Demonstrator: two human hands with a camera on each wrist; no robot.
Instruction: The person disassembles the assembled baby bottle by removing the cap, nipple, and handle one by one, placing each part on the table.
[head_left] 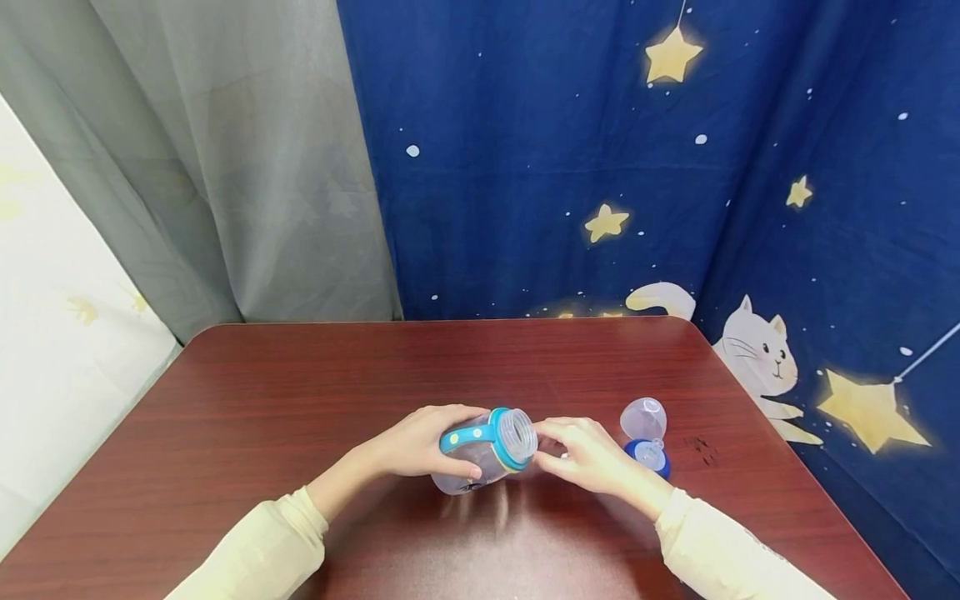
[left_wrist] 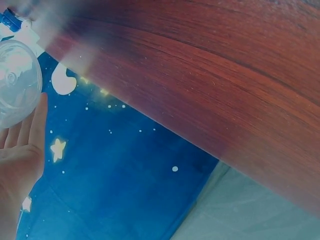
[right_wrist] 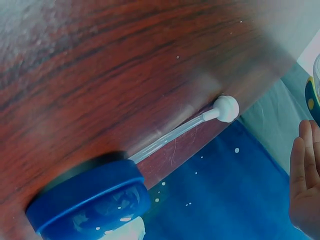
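Observation:
My left hand [head_left: 435, 437] grips a clear baby bottle [head_left: 471, 479] with a light-blue handled collar, tilted so its uncapped mouth points right. The bottle's round base [left_wrist: 15, 80] shows in the left wrist view. My right hand [head_left: 588, 454] is at the bottle's mouth, with fingertips and thumb beside the threaded rim; whether they touch it is hard to tell. Beside that hand lies a dark-blue nipple ring [right_wrist: 90, 200] with a clear straw [right_wrist: 170, 140] ending in a white ball [right_wrist: 228, 109]. In the head view the hand covers most of the straw.
A clear dome cap [head_left: 641, 418] rests on the table right of my right hand, close behind the blue ring. The brown wooden table [head_left: 337, 367] has rounded far corners. Grey curtain [head_left: 292, 167] and blue starry curtain [head_left: 510, 167] hang beyond its far edge.

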